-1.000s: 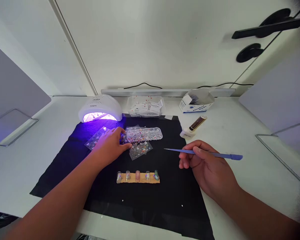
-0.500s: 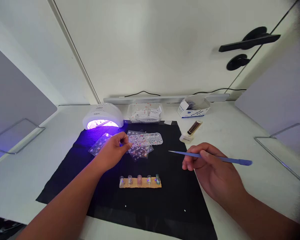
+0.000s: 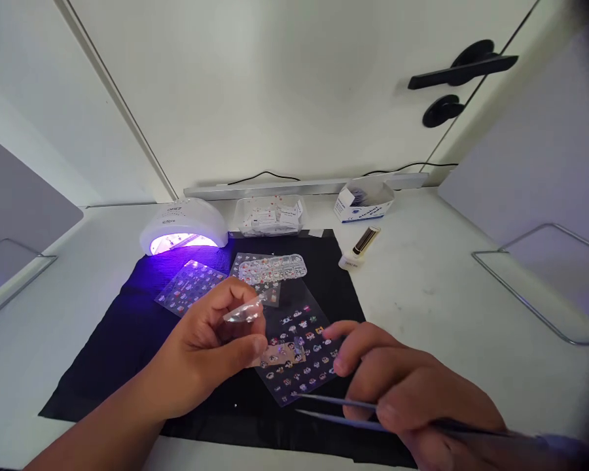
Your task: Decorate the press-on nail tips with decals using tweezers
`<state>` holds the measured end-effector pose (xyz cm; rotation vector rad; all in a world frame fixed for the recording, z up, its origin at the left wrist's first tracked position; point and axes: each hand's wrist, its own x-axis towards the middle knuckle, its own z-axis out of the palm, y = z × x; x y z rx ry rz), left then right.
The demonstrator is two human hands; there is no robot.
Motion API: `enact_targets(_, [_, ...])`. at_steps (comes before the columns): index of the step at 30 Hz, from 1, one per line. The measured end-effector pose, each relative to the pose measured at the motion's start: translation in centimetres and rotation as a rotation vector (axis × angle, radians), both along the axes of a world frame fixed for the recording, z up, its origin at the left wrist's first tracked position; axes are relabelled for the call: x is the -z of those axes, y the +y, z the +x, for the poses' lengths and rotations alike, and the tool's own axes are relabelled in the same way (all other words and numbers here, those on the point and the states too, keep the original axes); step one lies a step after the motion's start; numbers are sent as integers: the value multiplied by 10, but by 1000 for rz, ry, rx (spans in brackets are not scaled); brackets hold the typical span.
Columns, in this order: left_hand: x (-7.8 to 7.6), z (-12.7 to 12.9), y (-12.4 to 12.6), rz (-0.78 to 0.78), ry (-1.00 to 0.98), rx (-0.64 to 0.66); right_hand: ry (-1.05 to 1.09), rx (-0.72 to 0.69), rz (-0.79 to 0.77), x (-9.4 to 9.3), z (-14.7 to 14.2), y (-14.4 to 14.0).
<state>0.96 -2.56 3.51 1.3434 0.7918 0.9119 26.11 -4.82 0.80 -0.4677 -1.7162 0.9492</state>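
My left hand [image 3: 211, 353] is closed on a clear sticker sheet [image 3: 317, 366] printed with small cartoon figures. A piece of clear film [image 3: 245, 312] curls up glossy between its fingers; whether it belongs to the sheet I cannot tell. Through the sheet shows the tan strip [image 3: 279, 354] bearing several false nails. My right hand [image 3: 417, 386] grips blue tweezers [image 3: 343, 418], their two tips apart near the sheet's lower edge. Its forefinger is at the sheet's right edge. Behind my left hand lie another sticker sheet [image 3: 189, 286] and a clear compartment case [image 3: 287, 267] of nail decorations.
A white nail lamp [image 3: 184, 219] glows purple at the back left of the black cloth [image 3: 112, 366]. A clear plastic box [image 3: 269, 216] of packets and an alcohol pad box [image 3: 366, 201] stand along the back. A small bottle [image 3: 360, 250] stands right of the cloth.
My left hand has lifted a sticker sheet from the pile and brought it nearer, over the nail strip. My right hand has moved closer, and the tweezers now show two separate tips.
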Motion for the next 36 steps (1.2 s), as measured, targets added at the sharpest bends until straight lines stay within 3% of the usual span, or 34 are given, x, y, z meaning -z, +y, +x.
enact_targets(7, [10, 7, -9, 122, 190, -89, 179, -2, 9, 12, -10, 12])
enact_targets(14, [6, 3, -6, 353, 320, -93, 133, -39, -5, 8, -4, 9])
enact_targets(23, [-1, 14, -7, 301, 375, -112, 68, -46, -11, 9, -4, 8])
enact_targets(36, [-8, 15, -8, 271, 415, -90, -127, -35, -72, -6, 3, -6])
